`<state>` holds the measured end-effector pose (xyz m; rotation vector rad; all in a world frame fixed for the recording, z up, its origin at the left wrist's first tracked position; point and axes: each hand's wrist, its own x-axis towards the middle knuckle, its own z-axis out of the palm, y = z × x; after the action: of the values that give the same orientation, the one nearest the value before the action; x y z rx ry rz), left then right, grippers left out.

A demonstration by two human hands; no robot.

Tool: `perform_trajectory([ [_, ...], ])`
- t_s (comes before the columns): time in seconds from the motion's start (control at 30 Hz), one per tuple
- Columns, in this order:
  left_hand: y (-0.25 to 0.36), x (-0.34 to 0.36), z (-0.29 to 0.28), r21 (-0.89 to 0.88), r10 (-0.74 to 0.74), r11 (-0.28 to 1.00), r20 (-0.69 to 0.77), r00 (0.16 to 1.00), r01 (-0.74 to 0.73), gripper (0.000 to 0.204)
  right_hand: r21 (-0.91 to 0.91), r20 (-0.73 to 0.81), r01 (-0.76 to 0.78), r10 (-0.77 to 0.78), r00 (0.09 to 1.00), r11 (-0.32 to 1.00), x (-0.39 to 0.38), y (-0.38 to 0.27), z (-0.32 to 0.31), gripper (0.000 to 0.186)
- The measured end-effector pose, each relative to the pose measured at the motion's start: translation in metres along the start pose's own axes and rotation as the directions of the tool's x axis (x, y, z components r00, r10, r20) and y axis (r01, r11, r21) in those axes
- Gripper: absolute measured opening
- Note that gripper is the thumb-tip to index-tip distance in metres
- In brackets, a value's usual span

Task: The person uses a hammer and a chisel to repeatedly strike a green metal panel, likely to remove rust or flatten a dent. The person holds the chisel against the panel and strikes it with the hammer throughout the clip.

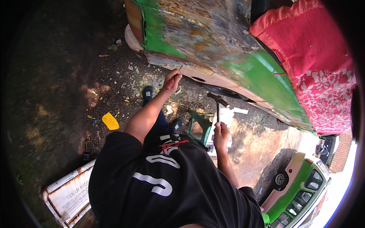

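My left hand (172, 81) is closed around a tool with a red handle (170, 85). A thin metal shaft from it points at the lower edge of the vehicle body (207, 34); whether it touches I cannot tell. That body has green paint, with a large patch stripped to bare, rusty metal, and a pale strip (228, 85) along the bottom. Lower and to the right, my right hand (221, 136) grips the handle of a hammer (218, 100). The hammer's head is up, near the vehicle's wheel (224, 92) and apart from the panel.
A green plastic stool (203, 127) stands below the hammer, beside white sheets (228, 114). Paint chips and a yellow piece (110, 121) lie on the dirt. Red patterned cloth (315, 72) drapes over the vehicle. A rusty-edged white sign (72, 193) lies lower left; a green-and-pink van (296, 190) stands lower right.
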<state>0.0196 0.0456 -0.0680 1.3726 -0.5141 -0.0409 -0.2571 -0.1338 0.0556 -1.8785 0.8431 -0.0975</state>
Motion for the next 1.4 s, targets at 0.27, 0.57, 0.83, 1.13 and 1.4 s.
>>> perform_trajectory([
  [0.27, -0.004, 0.004, -0.014, -0.045, -0.029, 0.999, 0.029, 0.999, 0.03, 0.014, -0.062, 0.029, 0.16, -0.159, 0.987, 0.985, 0.009, -0.017, 0.01, 0.03],
  [0.57, -0.008, 0.022, -0.033, 0.028, -0.07, 0.997, 0.145, 0.987, 0.066, 0.018, -0.175, 0.131, 0.258, -0.238, 0.962, 0.95, 0.02, -0.052, 0.024, 0.029],
  [0.83, -0.008, 0.028, -0.031, 0.054, -0.031, 0.998, 0.142, 0.989, 0.024, 0.018, -0.216, 0.301, 0.407, -0.336, 0.892, 0.888, 0.027, -0.119, 0.056, 0.03],
  [1.13, 0.02, 0.032, -0.03, 0.067, -0.13, 0.99, 0.171, 0.977, 0.12, 0.024, -0.502, 0.488, 0.765, -0.598, 0.636, 0.403, 0.021, -0.158, 0.085, 0.054],
  [1.4, 0.013, 0.033, -0.03, 0.029, -0.102, 0.995, 0.154, 0.983, 0.099, 0.022, -0.429, 0.458, 0.78, -0.634, 0.623, 0.456, 0.005, -0.152, 0.083, 0.053],
])
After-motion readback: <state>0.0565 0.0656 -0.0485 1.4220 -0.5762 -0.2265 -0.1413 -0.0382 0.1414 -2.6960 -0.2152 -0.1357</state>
